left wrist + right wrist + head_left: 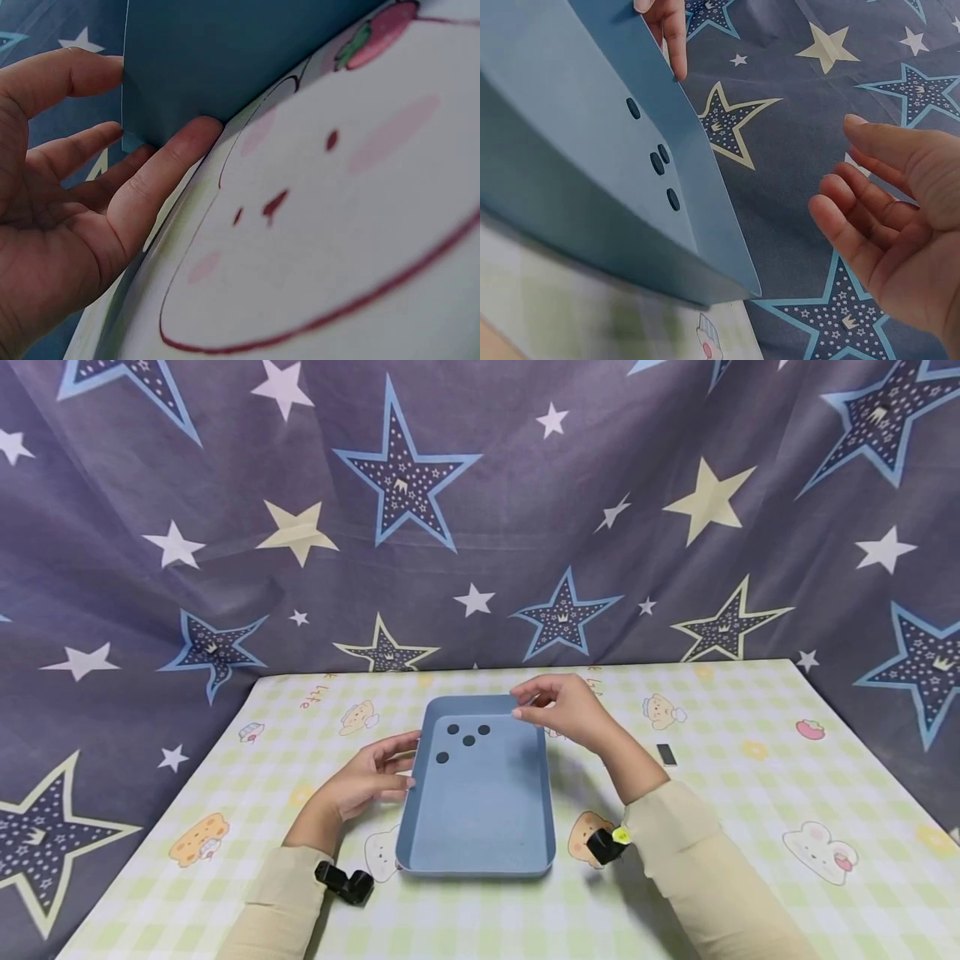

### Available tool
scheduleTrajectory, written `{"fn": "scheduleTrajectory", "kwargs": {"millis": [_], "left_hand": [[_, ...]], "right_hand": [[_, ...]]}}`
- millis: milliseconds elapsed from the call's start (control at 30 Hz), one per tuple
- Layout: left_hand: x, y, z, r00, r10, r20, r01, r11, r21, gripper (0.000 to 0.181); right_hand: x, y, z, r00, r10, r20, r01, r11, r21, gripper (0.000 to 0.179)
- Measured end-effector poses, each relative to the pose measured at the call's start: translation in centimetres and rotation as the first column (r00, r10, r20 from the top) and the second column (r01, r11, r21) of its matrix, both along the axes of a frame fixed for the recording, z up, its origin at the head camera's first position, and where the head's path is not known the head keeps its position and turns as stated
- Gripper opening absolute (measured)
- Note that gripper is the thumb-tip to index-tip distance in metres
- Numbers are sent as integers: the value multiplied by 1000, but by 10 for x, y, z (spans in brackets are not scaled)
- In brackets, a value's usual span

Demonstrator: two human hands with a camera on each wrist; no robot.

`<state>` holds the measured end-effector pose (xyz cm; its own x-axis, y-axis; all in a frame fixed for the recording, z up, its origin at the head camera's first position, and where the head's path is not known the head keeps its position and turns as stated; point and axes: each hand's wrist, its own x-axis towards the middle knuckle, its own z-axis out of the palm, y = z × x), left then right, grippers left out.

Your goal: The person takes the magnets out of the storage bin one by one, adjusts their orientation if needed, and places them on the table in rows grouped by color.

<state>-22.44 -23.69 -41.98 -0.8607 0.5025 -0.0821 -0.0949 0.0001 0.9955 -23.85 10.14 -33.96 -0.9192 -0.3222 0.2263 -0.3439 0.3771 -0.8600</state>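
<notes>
The right hand [566, 708], half open and empty, hovers beside the far right corner of the blue, rectangular, shallow tray [480, 827]; the left hand [366, 777], fingers spread, touches its left wall, probably steadying it on the cloth-covered desk [738, 793]. Four flat, round black discs [468, 741] lie inside.

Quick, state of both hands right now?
Left hand: open, fingers touching the side of the blue tray.
Right hand: open, fingers loosely bent, holding nothing, near the tray's far right corner.

Dark discs [657, 163] (four) in tray [555, 97]
</notes>
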Motion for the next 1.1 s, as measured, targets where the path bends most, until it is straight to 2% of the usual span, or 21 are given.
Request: {"fn": "scheduleTrajectory", "kwargs": {"millis": [167, 300, 633, 933, 1100], "left_hand": [[-1, 0, -1, 1000, 4, 7, -4, 1000, -3, 83], [0, 0, -2, 1000, 4, 4, -4, 1000, -5, 83], [0, 1, 3, 1000, 0, -5, 0, 1000, -12, 83], [1, 0, 2, 1000, 5, -5, -5, 1000, -9, 83], [1, 0, 1, 1000, 5, 7, -5, 1000, -8, 83]], "right_hand": [[-7, -9, -2, 1000, -17, -17, 16, 1000, -13, 24], [-12, -19, -8, 998, -59, -17, 58, 998, -38, 20], [-25, -40, -19, 984, -160, 76, 168, 979, -115, 17], [-35, -55, -30, 984, -143, 106, 159, 974, -158, 17], [-38, -62, -40, 978, -147, 150, 174, 967, -186, 18]]}}
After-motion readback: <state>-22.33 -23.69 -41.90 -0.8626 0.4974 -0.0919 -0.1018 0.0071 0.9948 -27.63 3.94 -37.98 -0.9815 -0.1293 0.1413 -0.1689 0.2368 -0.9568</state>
